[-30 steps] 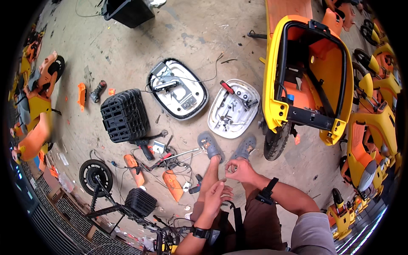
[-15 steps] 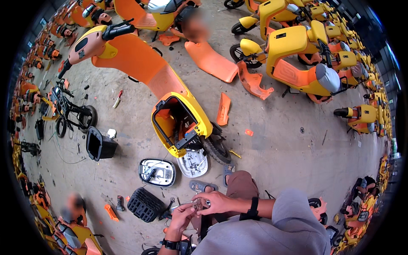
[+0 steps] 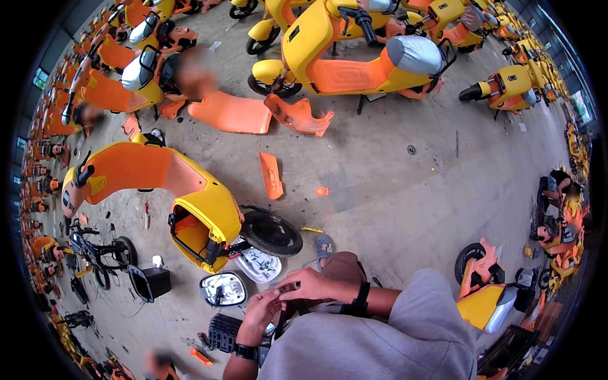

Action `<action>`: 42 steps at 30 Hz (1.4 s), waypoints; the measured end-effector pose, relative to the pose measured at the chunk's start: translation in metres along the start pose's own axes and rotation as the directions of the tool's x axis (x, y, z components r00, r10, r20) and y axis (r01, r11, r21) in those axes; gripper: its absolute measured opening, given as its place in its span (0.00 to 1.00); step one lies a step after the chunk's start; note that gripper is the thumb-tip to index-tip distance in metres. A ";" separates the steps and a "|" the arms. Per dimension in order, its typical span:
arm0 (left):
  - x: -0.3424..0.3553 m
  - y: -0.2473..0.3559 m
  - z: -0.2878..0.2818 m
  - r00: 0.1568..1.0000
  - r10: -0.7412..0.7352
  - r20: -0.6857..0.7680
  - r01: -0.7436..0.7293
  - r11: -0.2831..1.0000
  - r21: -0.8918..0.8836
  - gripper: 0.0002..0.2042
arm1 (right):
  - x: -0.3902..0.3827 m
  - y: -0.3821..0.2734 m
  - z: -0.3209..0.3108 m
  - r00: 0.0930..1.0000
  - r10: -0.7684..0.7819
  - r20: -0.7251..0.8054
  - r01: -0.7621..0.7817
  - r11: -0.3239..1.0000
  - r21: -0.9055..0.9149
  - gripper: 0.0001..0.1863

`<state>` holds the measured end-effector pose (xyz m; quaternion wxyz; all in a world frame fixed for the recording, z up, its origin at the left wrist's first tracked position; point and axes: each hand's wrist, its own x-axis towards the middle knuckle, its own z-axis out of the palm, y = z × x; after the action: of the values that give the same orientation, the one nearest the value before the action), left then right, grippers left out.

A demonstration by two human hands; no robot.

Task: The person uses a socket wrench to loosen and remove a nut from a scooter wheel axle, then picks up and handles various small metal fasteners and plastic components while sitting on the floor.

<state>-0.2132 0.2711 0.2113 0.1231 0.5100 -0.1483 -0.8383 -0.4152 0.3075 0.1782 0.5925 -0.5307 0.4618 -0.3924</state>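
Note:
My left hand (image 3: 261, 309) and my right hand (image 3: 308, 283) meet in front of my lap, fingers bent and pinched together. Between the fingertips is a small dull piece (image 3: 289, 287), too small and too covered to name. Just beyond my hands, a yellow and orange scooter (image 3: 218, 204) stands with its seat compartment uncovered and its black rear wheel (image 3: 273, 234) showing. Two white seat-like shells (image 3: 224, 297) (image 3: 261, 266) lie upturned on the floor beside it. Close to my left wrist sits a black ribbed box (image 3: 223, 333).
A black bin (image 3: 152, 284) and a stripped black scooter frame (image 3: 101, 254) stand at left. Orange panels (image 3: 271, 176) lie farther out. Yellow scooters (image 3: 345, 75) line the far side, and a partly orange one (image 3: 482, 288) is close at right. Other people crouch at far left and right.
My view has swung to the right, so the scooter and floor parts sit farther left. Both hands stay together, pinching at the same small piece.

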 end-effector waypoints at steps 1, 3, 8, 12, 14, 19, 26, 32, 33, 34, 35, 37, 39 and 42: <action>0.004 0.003 0.018 1.000 0.001 -0.017 -0.001 1.000 0.010 0.09 | -0.006 0.001 -0.011 0.999 -0.034 -0.042 0.034 0.999 -0.004 0.18; 0.015 0.007 0.046 0.999 0.022 -0.031 -0.021 1.000 0.019 0.09 | -0.016 0.001 -0.034 0.988 -0.099 -0.116 0.098 0.995 -0.014 0.17; 0.012 0.025 0.118 0.968 0.240 0.074 -0.251 0.930 0.267 0.14 | -0.042 -0.036 -0.081 0.967 -0.059 -0.250 0.068 0.997 0.029 0.17; -0.004 0.036 0.146 0.958 0.255 0.129 -0.285 0.895 0.344 0.11 | -0.057 -0.058 -0.096 0.952 -0.074 -0.297 0.104 0.991 0.084 0.15; -0.010 0.040 0.151 0.942 0.260 0.211 -0.325 0.857 0.399 0.10 | -0.063 -0.072 -0.100 0.941 -0.097 -0.325 0.131 0.988 0.084 0.15; -0.025 0.046 0.175 0.883 0.340 0.322 -0.468 0.673 0.572 0.09 | -0.078 -0.095 -0.102 0.877 -0.171 -0.448 0.215 0.976 0.047 0.14; -0.054 0.076 0.195 0.576 0.442 0.688 -0.788 0.076 0.611 0.08 | -0.090 -0.135 -0.097 0.831 -0.253 -0.496 0.260 0.964 -0.056 0.12; -0.072 0.092 0.195 0.389 0.427 0.816 -0.880 -0.089 0.466 0.09 | -0.088 -0.162 -0.082 0.792 -0.329 -0.515 0.325 0.940 -0.102 0.12; -0.074 0.094 0.195 0.384 0.426 0.819 -0.885 -0.083 0.458 0.08 | -0.087 -0.165 -0.080 0.779 -0.372 -0.505 0.352 0.926 -0.139 0.12; -0.076 0.096 0.195 0.379 0.424 0.823 -0.890 -0.077 0.449 0.07 | -0.086 -0.167 -0.079 0.765 -0.413 -0.494 0.378 0.909 -0.174 0.12; -0.078 0.097 0.194 0.375 0.421 0.826 -0.894 -0.071 0.442 0.07 | -0.085 -0.168 -0.078 0.743 -0.450 -0.496 0.396 0.893 -0.217 0.12; -0.076 0.098 0.191 0.345 0.427 0.836 -0.909 -0.071 0.411 0.06 | -0.082 -0.170 -0.076 0.695 -0.521 -0.495 0.426 0.853 -0.301 0.12; -0.076 0.098 0.189 0.328 0.443 0.835 -0.917 -0.065 0.395 0.05 | -0.080 -0.172 -0.072 0.686 -0.518 -0.511 0.426 0.855 -0.296 0.12; -0.076 0.097 0.186 0.318 0.476 0.820 -0.920 -0.056 0.389 0.05 | -0.079 -0.174 -0.066 0.688 -0.495 -0.531 0.427 0.868 -0.255 0.11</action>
<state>-0.3395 0.2316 0.3905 0.2479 0.1205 -0.8079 -0.5209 -0.4952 0.3427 0.3606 0.2745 -0.5159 0.4925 -0.6450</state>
